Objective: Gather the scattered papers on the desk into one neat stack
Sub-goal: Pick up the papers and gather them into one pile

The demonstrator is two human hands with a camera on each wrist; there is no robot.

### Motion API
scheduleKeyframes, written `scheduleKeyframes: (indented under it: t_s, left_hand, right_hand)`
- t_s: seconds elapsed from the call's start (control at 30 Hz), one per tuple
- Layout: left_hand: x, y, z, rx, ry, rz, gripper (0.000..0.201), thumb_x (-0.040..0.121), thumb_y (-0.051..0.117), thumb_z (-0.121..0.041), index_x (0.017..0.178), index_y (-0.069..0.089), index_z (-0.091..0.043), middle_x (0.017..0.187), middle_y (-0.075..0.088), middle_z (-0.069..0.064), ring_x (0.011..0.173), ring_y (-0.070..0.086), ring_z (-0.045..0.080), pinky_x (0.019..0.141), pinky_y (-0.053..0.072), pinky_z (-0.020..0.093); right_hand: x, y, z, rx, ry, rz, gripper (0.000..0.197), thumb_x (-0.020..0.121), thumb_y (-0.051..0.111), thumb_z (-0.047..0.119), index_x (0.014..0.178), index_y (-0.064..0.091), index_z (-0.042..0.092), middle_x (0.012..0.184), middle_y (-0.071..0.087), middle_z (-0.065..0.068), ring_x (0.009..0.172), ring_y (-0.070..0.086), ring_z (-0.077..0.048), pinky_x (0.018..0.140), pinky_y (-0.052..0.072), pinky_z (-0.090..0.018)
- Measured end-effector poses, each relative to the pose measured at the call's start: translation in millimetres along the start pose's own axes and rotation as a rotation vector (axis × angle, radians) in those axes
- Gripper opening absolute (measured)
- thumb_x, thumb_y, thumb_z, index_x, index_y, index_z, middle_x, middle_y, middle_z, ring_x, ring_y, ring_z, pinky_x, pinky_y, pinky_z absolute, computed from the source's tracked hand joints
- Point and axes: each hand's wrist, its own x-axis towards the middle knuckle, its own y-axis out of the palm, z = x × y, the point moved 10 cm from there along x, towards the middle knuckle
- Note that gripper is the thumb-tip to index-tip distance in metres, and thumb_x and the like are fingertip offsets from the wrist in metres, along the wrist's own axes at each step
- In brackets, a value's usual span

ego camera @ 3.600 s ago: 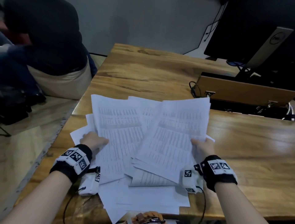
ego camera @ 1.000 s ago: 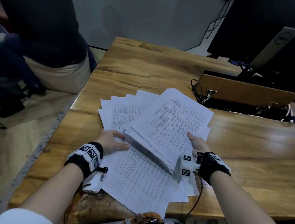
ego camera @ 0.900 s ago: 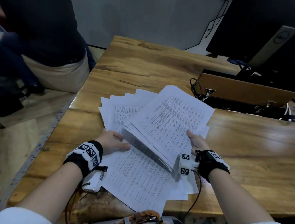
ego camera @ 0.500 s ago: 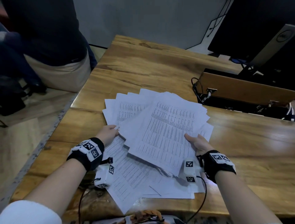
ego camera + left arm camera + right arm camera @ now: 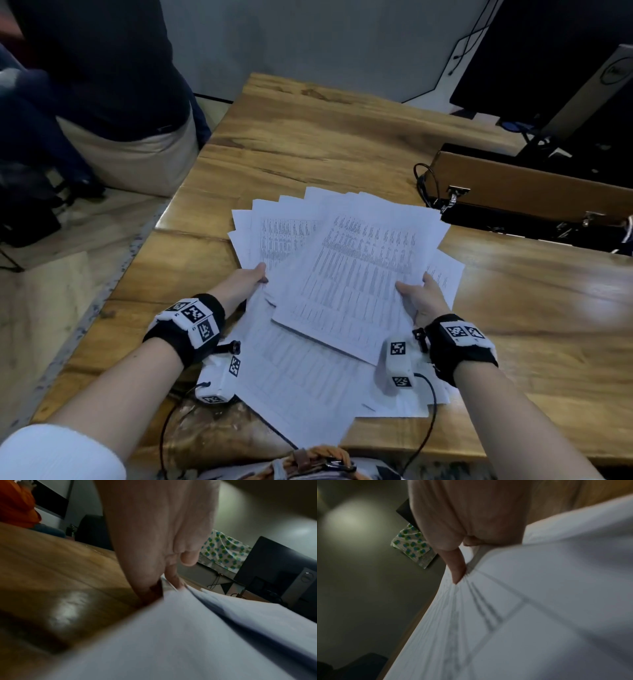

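Several printed white papers [image 5: 356, 274] lie fanned and overlapping on the wooden desk [image 5: 308, 144], near its front edge. My left hand [image 5: 245, 281] grips the left edge of the fan, thumb on top and fingers tucked under the sheets [image 5: 188, 628]. My right hand [image 5: 419, 294] holds the right edge of the upper bundle, thumb pressed on the top page [image 5: 539, 601] and fingers beneath it. More loose sheets [image 5: 301, 383] lie flat under the bundle and overhang the front edge.
A brown cable box [image 5: 527, 192] with black cables sits at the right back. Behind it stands a dark monitor [image 5: 548, 61] on a silver stand. A person in dark clothes [image 5: 102, 85] stands beyond the desk's left edge. Bare wood stretches behind and right of the papers.
The lifted upper bundle has come down and turned more upright over the fan. My left hand moved from lying on the lower sheets to gripping the fan's left edge.
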Motion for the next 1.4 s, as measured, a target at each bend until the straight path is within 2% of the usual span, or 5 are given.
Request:
scheduleKeyframes:
  t_s: [0.13, 0.37, 0.57, 0.93, 1.4]
  left_hand:
    - [-1, -10, -6, 0.188, 0.070, -0.002, 0.031, 0.096, 0.044, -0.024, 0.116, 0.060, -0.008, 0.126, 0.053, 0.008, 0.115, 0.048, 0.021, 0.101, 0.035, 0.029]
    - [-5, -16, -19, 0.378, 0.170, -0.153, 0.063, 0.092, 0.051, -0.014, 0.145, 0.016, -0.005, 0.146, 0.038, 0.015, 0.132, 0.041, 0.030, 0.103, 0.036, 0.036]
    - [5, -22, -15, 0.196, 0.069, -0.209, 0.062, 0.091, 0.053, -0.021, 0.137, 0.019, 0.003, 0.143, 0.041, 0.016, 0.130, 0.042, 0.031, 0.105, 0.037, 0.040]
    - [6, -11, -18, 0.267, 0.134, -0.179, 0.038, 0.092, 0.044, -0.002, 0.130, 0.045, -0.002, 0.128, 0.055, 0.009, 0.121, 0.051, 0.031, 0.098, 0.040, 0.035]
    - [2, 0, -27, 0.271, 0.085, -0.058, 0.019, 0.094, 0.044, -0.008, 0.109, 0.057, -0.007, 0.118, 0.060, 0.014, 0.091, 0.055, 0.024, 0.079, 0.043, 0.027]
  right_hand:
    - [-4, -17, 20, -0.110, -0.048, 0.047, 0.043, 0.089, 0.049, -0.011, 0.130, 0.043, 0.000, 0.115, 0.058, -0.015, 0.077, 0.061, -0.018, 0.060, 0.055, -0.033]
    - [2, -10, 14, -0.504, -0.054, 0.039, 0.043, 0.087, 0.057, -0.002, 0.127, 0.043, 0.002, 0.125, 0.056, -0.020, 0.102, 0.056, -0.030, 0.082, 0.045, -0.036]
    - [28, -56, -10, -1.015, 0.116, -0.164, 0.078, 0.065, 0.072, 0.057, 0.115, 0.051, 0.001, 0.123, 0.049, -0.021, 0.104, 0.055, -0.034, 0.080, 0.053, -0.039]
    - [11, 15, 5, -0.665, -0.041, 0.052, 0.059, 0.086, 0.058, 0.004, 0.141, 0.036, 0.003, 0.145, 0.037, -0.013, 0.129, 0.042, -0.032, 0.083, 0.049, -0.019]
    - [22, 14, -2, -0.959, -0.093, 0.051, 0.012, 0.081, 0.054, 0.005, 0.092, 0.057, 0.002, 0.106, 0.048, -0.014, 0.094, 0.049, -0.027, 0.076, 0.046, -0.031]
